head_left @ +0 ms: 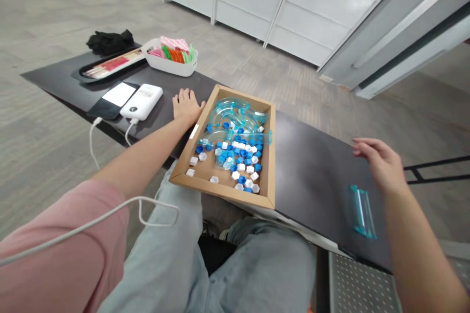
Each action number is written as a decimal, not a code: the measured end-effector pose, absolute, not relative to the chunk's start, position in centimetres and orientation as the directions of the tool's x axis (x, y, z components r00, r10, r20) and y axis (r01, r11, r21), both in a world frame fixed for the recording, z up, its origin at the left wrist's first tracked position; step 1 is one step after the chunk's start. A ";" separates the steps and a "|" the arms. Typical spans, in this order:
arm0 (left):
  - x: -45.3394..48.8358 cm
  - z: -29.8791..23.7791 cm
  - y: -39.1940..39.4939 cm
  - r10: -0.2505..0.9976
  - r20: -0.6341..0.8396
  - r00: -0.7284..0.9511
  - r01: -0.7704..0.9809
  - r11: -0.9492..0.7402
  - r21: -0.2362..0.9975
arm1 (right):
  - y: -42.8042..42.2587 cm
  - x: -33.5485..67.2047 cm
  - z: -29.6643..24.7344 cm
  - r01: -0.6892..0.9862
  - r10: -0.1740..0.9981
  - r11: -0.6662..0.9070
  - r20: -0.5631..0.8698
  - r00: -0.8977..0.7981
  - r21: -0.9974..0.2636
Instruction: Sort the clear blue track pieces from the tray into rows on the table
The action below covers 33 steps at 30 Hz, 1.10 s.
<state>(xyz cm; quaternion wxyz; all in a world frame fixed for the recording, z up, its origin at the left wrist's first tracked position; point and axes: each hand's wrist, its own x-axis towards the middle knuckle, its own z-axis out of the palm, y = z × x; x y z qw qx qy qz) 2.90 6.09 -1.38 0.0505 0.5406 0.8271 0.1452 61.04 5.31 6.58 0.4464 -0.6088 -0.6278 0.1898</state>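
Note:
My left hand [187, 103] lies flat on the black table [316, 171], fingers stretched out, touching the left wall of a cardboard box [270, 156]. Inside the box are clear turquoise curved track pieces [231, 115] and several small blue and white hexagonal pieces [240, 159]. My right hand [380, 161] hovers over the table at the right, fingers loosely spread, holding nothing. Just below it a straight clear turquoise track piece [363, 211] lies on the table.
A phone [113, 99] and a white power bank [141, 101] with white cables lie at the left. Behind them are a white tub of colourful pieces [171, 56], a black tray [106, 64] and a black cloth [110, 41]. White partition panels stand beyond.

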 end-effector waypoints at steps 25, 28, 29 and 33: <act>3.5 -1.3 6.1 0.904 0.097 -0.417 0.877 0.373 0.302 | 1.8 38.2 4.5 0.690 0.797 0.604 0.287 -0.532 -0.399; 3.4 -1.2 6.0 0.901 0.099 -0.422 0.878 0.380 0.291 | 0.5 38.2 4.8 0.626 0.821 0.571 0.378 -0.428 -0.531; 3.4 -1.1 6.0 0.900 0.097 -0.424 0.878 0.383 0.287 | 0.0 38.3 4.9 0.596 0.830 0.557 0.402 -0.386 -0.579; 3.7 -0.2 5.4 0.899 0.083 -0.430 0.873 0.390 0.292 | -1.8 39.2 4.8 0.471 0.878 0.479 0.406 -0.255 -0.740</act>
